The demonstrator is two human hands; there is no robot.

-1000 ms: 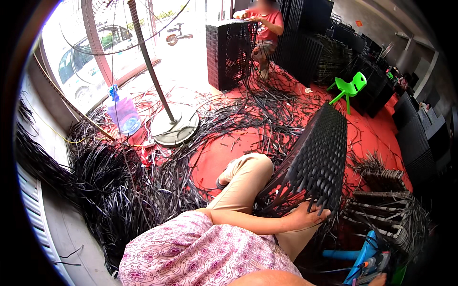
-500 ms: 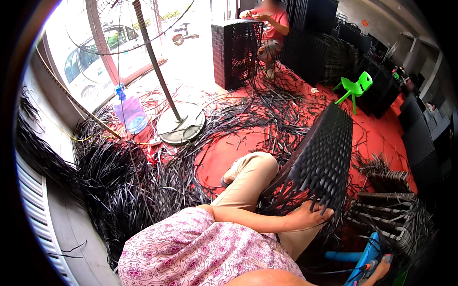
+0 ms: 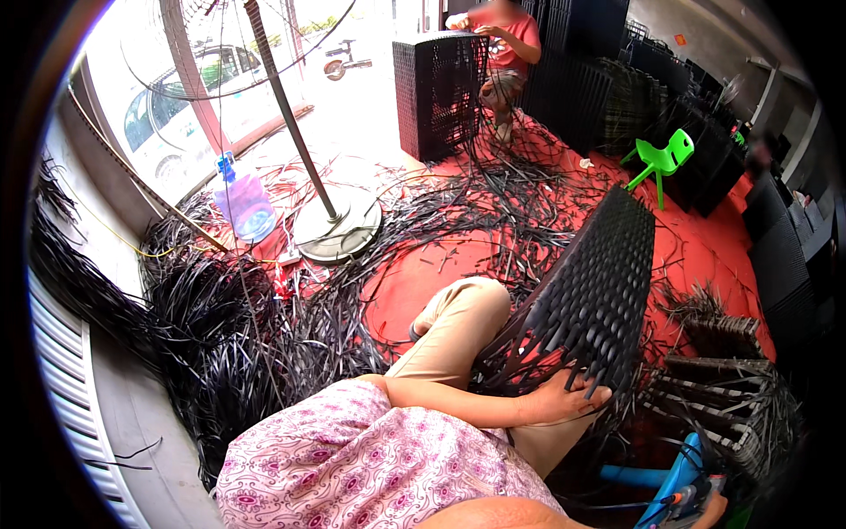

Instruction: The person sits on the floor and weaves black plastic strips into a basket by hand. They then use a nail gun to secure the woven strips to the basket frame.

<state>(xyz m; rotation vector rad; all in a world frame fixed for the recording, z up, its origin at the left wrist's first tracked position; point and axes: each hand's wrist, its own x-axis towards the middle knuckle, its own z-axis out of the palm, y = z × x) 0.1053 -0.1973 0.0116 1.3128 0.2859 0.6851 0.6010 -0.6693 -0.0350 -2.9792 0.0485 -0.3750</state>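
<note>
A black woven wicker panel [image 3: 592, 291] stands tilted against my bent knee [image 3: 467, 304], with loose black strips hanging from its lower edge. My left hand [image 3: 557, 401] reaches across my lap and grips that lower edge, fingers spread over the weave. Only a sliver of my right hand [image 3: 712, 513] shows at the bottom right edge, beside a blue object [image 3: 674, 480] with an orange-tipped piece. What it holds is hidden.
Heaps of black plastic strips [image 3: 220, 326] cover the red floor on the left and ahead. A fan stand [image 3: 335, 234] and a clear water jug [image 3: 244, 203] stand beyond them. Another person [image 3: 498, 40] works at a black woven box [image 3: 436, 93]. A green chair [image 3: 663, 157] and woven frames [image 3: 718, 388] stand right.
My left hand stays on the panel's lower edge. The view has shifted slightly; the person at the back keeps working at the box.
</note>
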